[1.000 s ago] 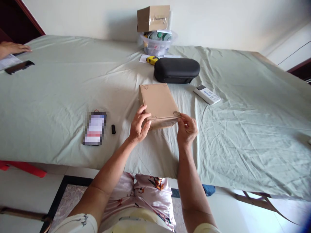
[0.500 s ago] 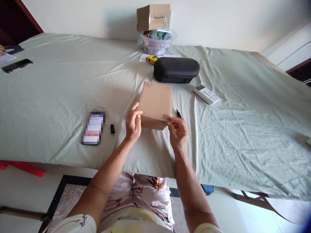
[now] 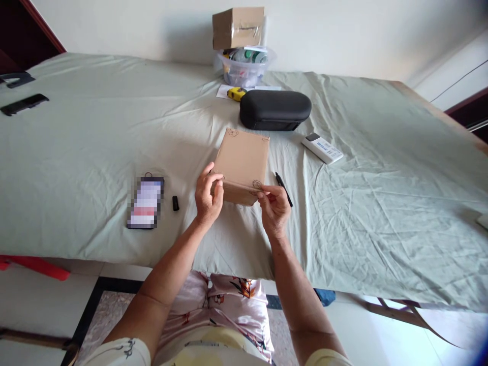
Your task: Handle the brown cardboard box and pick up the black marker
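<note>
A small brown cardboard box (image 3: 242, 157) with dark scribbles at its top corners rests on the green cloth in front of me. My left hand (image 3: 208, 195) grips its near left corner, thumb on the front side and fingers along the left edge. At the near right corner, my right hand (image 3: 275, 206) pinches the box's edge between thumb and forefinger. Just right of that hand lies a black pen (image 3: 284, 189). To the left of my left hand are a small black cap-like piece (image 3: 175, 203) and a phone (image 3: 145, 202) with a lit, blurred screen.
Behind the box sits a black hard case (image 3: 275, 109), with a yellow tape measure (image 3: 237, 93) beside it. A white power-bank-like device (image 3: 322, 148) lies to the right. At the wall, a plastic tub (image 3: 244, 73) carries another cardboard box (image 3: 238, 28). A dark phone-like object (image 3: 25, 104) lies far left.
My right hand has shifted slightly left along the box corner, uncovering more of the pen. At the far left edge, a person's fingers and a pale paper have gone out of view.
</note>
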A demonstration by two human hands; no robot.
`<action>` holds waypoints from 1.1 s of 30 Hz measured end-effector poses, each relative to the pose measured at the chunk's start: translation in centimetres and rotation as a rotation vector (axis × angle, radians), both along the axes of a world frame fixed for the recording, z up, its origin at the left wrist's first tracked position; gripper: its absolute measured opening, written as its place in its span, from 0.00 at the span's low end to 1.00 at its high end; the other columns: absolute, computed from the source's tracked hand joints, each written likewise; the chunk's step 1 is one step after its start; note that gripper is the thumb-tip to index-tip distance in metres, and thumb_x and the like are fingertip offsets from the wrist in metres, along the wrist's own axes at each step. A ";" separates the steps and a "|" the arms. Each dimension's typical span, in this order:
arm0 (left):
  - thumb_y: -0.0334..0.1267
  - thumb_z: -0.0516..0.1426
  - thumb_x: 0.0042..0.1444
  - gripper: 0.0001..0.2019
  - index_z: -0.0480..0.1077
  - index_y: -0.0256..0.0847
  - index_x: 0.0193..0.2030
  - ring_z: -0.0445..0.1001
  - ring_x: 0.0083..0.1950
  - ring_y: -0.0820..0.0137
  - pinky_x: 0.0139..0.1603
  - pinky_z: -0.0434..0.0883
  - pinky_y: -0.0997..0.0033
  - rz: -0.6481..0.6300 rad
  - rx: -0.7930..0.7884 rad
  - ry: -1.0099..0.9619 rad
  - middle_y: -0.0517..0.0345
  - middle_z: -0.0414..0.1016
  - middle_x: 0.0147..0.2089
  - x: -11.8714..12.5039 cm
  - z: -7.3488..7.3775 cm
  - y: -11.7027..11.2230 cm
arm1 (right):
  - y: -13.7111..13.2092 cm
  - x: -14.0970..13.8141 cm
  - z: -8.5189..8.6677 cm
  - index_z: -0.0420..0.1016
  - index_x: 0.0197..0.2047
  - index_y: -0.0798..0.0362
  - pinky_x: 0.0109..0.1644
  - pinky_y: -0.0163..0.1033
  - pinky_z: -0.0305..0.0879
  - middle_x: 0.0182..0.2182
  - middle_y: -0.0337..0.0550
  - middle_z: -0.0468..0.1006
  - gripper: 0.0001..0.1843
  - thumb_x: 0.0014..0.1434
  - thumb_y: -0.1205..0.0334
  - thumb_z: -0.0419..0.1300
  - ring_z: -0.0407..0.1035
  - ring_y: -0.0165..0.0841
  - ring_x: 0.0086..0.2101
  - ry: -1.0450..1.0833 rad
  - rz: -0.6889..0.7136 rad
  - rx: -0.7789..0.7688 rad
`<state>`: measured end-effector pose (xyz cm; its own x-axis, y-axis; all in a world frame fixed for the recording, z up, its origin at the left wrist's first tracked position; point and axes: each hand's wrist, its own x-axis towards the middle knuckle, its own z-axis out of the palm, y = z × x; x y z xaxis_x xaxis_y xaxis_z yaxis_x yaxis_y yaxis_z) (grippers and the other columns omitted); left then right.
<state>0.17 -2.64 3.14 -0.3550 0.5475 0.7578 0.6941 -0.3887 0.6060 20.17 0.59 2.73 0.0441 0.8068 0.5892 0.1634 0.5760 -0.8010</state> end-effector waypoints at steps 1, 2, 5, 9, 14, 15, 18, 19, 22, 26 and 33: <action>0.44 0.52 0.78 0.13 0.76 0.43 0.51 0.80 0.68 0.60 0.69 0.77 0.55 0.006 -0.008 0.005 0.41 0.80 0.67 0.1 0.1 -0.1 | 0.1 0.0 0.0 0.84 0.48 0.45 0.38 0.37 0.75 0.37 0.39 0.77 0.09 0.70 0.51 0.68 0.74 0.30 0.36 -0.001 -0.011 -0.006; 0.44 0.52 0.77 0.12 0.76 0.43 0.50 0.80 0.68 0.60 0.68 0.77 0.55 0.011 -0.018 0.013 0.42 0.80 0.67 0.2 0.1 -0.2 | 0.1 0.1 0.0 0.83 0.49 0.45 0.39 0.38 0.75 0.37 0.38 0.77 0.10 0.70 0.50 0.67 0.74 0.30 0.36 -0.002 -0.024 -0.015; 0.46 0.57 0.74 0.11 0.77 0.44 0.50 0.79 0.64 0.59 0.67 0.77 0.54 0.016 -0.032 0.046 0.43 0.78 0.65 0.7 0.1 -0.3 | 0.5 0.2 0.0 0.82 0.52 0.45 0.38 0.38 0.75 0.39 0.38 0.75 0.13 0.70 0.48 0.66 0.71 0.28 0.33 0.006 -0.061 -0.055; 0.49 0.63 0.71 0.11 0.78 0.45 0.51 0.78 0.61 0.59 0.65 0.77 0.54 0.030 0.008 0.104 0.45 0.75 0.63 1.2 0.1 -0.3 | 0.9 0.3 -0.2 0.79 0.52 0.45 0.34 0.35 0.70 0.39 0.37 0.74 0.15 0.66 0.48 0.68 0.65 0.25 0.29 0.031 -0.094 -0.088; 0.50 0.64 0.71 0.12 0.76 0.46 0.51 0.77 0.59 0.60 0.61 0.77 0.58 0.040 0.052 0.112 0.46 0.74 0.62 1.6 0.0 -0.2 | 0.7 0.0 -0.4 0.77 0.53 0.45 0.33 0.34 0.68 0.37 0.35 0.72 0.21 0.60 0.50 0.74 0.63 0.26 0.29 -0.068 -0.197 -0.072; 0.50 0.63 0.71 0.12 0.76 0.45 0.51 0.76 0.59 0.60 0.60 0.77 0.58 0.047 0.049 0.114 0.46 0.74 0.62 1.7 -0.1 -0.2 | 0.7 0.0 -0.4 0.76 0.53 0.46 0.33 0.35 0.68 0.37 0.34 0.71 0.22 0.59 0.50 0.74 0.62 0.26 0.29 -0.079 -0.217 -0.060; 0.52 0.60 0.74 0.13 0.76 0.46 0.51 0.77 0.60 0.59 0.61 0.77 0.57 0.054 0.026 0.121 0.44 0.75 0.63 1.8 -0.4 -0.2 | 0.5 -0.2 -0.5 0.76 0.51 0.46 0.34 0.35 0.68 0.35 0.32 0.69 0.20 0.60 0.51 0.74 0.61 0.25 0.28 -0.088 -0.242 -0.027; 0.53 0.59 0.75 0.14 0.76 0.46 0.51 0.77 0.61 0.59 0.63 0.76 0.56 0.048 0.020 0.116 0.44 0.75 0.64 1.8 -0.5 -0.2 | 0.4 -0.2 -0.4 0.76 0.51 0.46 0.34 0.35 0.69 0.35 0.33 0.70 0.19 0.61 0.52 0.74 0.61 0.25 0.28 -0.080 -0.236 -0.015; 0.52 0.57 0.75 0.14 0.76 0.45 0.51 0.76 0.64 0.57 0.67 0.75 0.52 0.020 0.000 0.068 0.43 0.76 0.65 1.6 -0.6 -0.2 | 0.2 -0.2 -0.2 0.79 0.50 0.47 0.34 0.35 0.69 0.36 0.36 0.72 0.13 0.65 0.53 0.70 0.65 0.26 0.30 -0.049 -0.195 0.006; 0.52 0.54 0.77 0.16 0.75 0.44 0.52 0.76 0.70 0.56 0.72 0.73 0.49 0.007 -0.051 0.018 0.39 0.75 0.69 0.9 -0.7 -0.1 | -0.4 -0.4 0.5 0.82 0.48 0.47 0.35 0.36 0.73 0.37 0.39 0.77 0.08 0.69 0.55 0.67 0.73 0.29 0.33 -0.061 -0.142 0.047; 0.47 0.58 0.72 0.17 0.75 0.43 0.61 0.63 0.83 0.46 0.80 0.63 0.38 0.064 -0.003 0.209 0.34 0.65 0.80 1.3 -0.8 -0.4 | -2.1 -1.6 1.2 0.83 0.47 0.47 0.33 0.35 0.73 0.35 0.38 0.83 0.05 0.70 0.63 0.66 0.73 0.27 0.29 -0.113 -0.043 0.173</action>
